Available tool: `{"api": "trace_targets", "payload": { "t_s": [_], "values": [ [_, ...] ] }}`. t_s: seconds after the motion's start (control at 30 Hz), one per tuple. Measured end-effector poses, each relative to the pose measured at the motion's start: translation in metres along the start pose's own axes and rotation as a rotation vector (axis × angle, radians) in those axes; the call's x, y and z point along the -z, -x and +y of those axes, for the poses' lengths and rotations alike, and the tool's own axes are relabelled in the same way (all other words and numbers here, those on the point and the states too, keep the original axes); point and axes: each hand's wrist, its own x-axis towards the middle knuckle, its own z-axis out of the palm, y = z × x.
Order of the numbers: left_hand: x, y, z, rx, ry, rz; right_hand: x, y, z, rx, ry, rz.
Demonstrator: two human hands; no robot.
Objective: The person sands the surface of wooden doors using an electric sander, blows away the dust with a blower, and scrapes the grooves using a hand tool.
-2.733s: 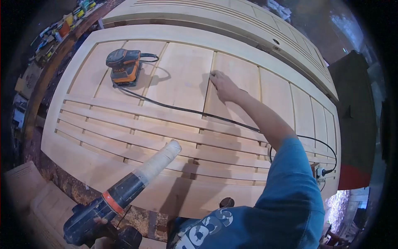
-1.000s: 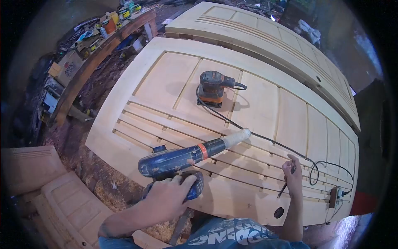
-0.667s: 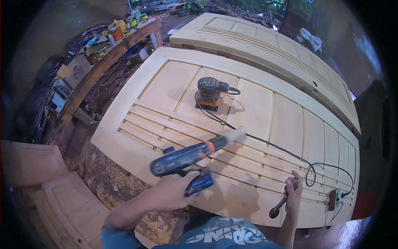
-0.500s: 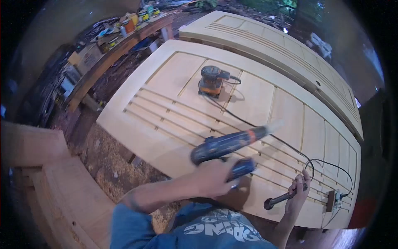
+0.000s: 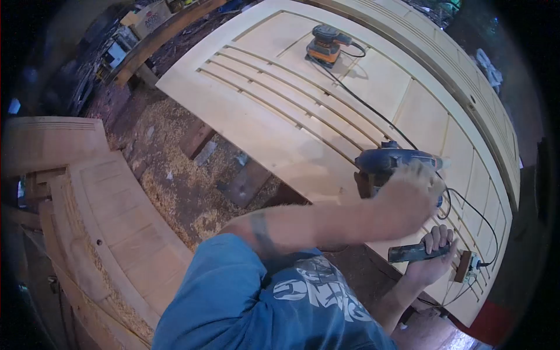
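Observation:
My left hand [image 5: 411,198], blurred, is wrapped round the handle of a blue cordless blower [image 5: 388,160], held over the slatted edge of a pale wooden door [image 5: 280,140]. Just below it, my right hand [image 5: 434,256] grips a dark cylindrical tool [image 5: 411,252] near the door's front edge. An orange and black sander [image 5: 324,48] rests on the door's far panels, its black cord running right across the slats.
A wooden block with a socket [image 5: 465,266] sits at the door's right end. Another door [image 5: 461,76] lies behind. More panelled doors [image 5: 125,216] stand at the left, beside a shavings-strewn floor [image 5: 175,169]. A wooden bench [image 5: 151,46] is at the upper left.
My left hand has carried the blower rightward, close to my right hand. My right hand, earlier reaching onto the panels, now holds the dark tool nearer my body. The view has shifted.

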Motion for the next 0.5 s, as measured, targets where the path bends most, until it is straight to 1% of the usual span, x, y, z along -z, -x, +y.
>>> {"api": "trace_targets", "payload": {
  "t_s": [0.07,0.1,0.17,0.2,0.23,0.27,0.3,0.33,0.37,0.4,0.43,0.47,0.5],
  "values": [
    [0.028,0.027,0.031,-0.06,0.26,0.061,-0.036,0.013,0.013,0.058,0.05,0.259],
    [0.028,0.045,0.04,-0.077,0.215,0.065,-0.084,0.019,0.038,0.116,0.266,0.568],
    [0.031,0.074,0.052,-0.095,0.135,0.069,-0.093,0.03,0.06,0.025,0.228,0.187],
    [0.034,0.083,0.044,-0.058,0.11,0.107,-0.094,0.033,0.066,-0.021,0.207,-0.003],
    [0.038,0.093,0.033,-0.025,0.087,0.146,-0.084,0.034,0.069,-0.124,0.284,-0.096],
    [0.047,0.099,0.023,0.004,0.064,0.187,-0.083,0.034,0.078,-0.185,0.351,-0.129],
    [0.057,0.102,0.015,0.124,0.094,0.218,-0.088,0.033,0.089,-0.243,0.418,-0.166],
    [0.064,0.111,0.003,0.164,0.058,0.219,-0.093,0.029,0.102,-0.291,0.485,-0.207],
    [0.07,0.122,-0.013,0.193,0.02,0.22,-0.097,0.025,0.117,-0.342,0.576,-0.304],
    [0.08,0.131,-0.032,0.288,0.046,0.257,-0.103,0.02,0.135,-0.38,0.666,-0.398],
    [0.095,0.137,-0.049,0.379,0.069,0.286,-0.109,0.017,0.158,-0.427,0.573,-0.291],
    [0.118,0.138,-0.061,0.705,0.243,0.397,-0.112,0.012,0.18,-0.471,0.466,-0.184],
    [0.151,0.135,-0.077,1.074,0.526,0.414,-0.111,0.003,0.198,-0.515,0.577,-0.134]
  ]
}}
